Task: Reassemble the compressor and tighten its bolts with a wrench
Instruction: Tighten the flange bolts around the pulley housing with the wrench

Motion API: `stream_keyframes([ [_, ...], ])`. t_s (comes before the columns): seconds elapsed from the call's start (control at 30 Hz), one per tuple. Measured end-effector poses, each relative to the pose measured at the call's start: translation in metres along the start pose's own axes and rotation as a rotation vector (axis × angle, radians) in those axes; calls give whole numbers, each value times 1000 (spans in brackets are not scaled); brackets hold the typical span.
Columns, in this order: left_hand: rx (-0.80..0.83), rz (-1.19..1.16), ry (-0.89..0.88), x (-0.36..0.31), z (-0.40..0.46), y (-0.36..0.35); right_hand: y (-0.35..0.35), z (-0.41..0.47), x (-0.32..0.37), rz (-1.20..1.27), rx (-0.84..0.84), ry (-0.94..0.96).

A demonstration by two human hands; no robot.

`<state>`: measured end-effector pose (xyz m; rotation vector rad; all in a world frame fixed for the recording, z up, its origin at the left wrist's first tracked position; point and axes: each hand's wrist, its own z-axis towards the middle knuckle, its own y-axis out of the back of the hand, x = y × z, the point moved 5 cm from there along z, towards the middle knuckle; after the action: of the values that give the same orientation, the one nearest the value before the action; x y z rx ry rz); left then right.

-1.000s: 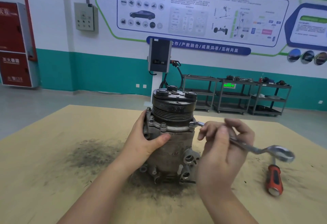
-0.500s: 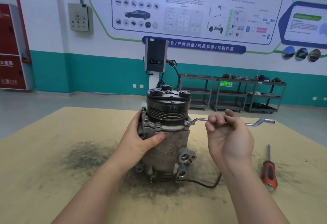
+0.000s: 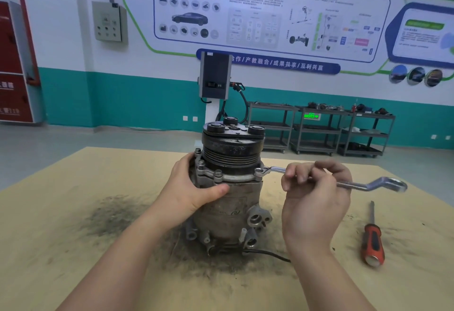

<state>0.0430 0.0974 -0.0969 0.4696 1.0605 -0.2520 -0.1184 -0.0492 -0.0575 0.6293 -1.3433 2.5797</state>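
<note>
The left hand (image 3: 194, 190) wraps the compressor (image 3: 231, 188), thumb across its front. The right hand (image 3: 314, 200), palm up, curls its fingers (image 3: 301, 172) round the wrench (image 3: 353, 184).

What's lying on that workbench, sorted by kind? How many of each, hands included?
Compressor: 1
Wrench: 1
Screwdriver: 1
Hands: 2, the left hand holding the compressor and the right hand gripping the wrench
Total: 5
</note>
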Motion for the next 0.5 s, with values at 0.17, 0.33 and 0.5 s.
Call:
stream_keyframes([
  [0.17, -69, 103, 31, -3, -4, 0, -17, -25, 11, -225, 224, 307],
  [0.33, -361, 421, 85, -27, -35, -16, -5, 3, 19, 119, 103, 33],
  [0.5, -466, 672, 120, -42, -59, -46, 3, 9, -3, 232, -32, -302],
])
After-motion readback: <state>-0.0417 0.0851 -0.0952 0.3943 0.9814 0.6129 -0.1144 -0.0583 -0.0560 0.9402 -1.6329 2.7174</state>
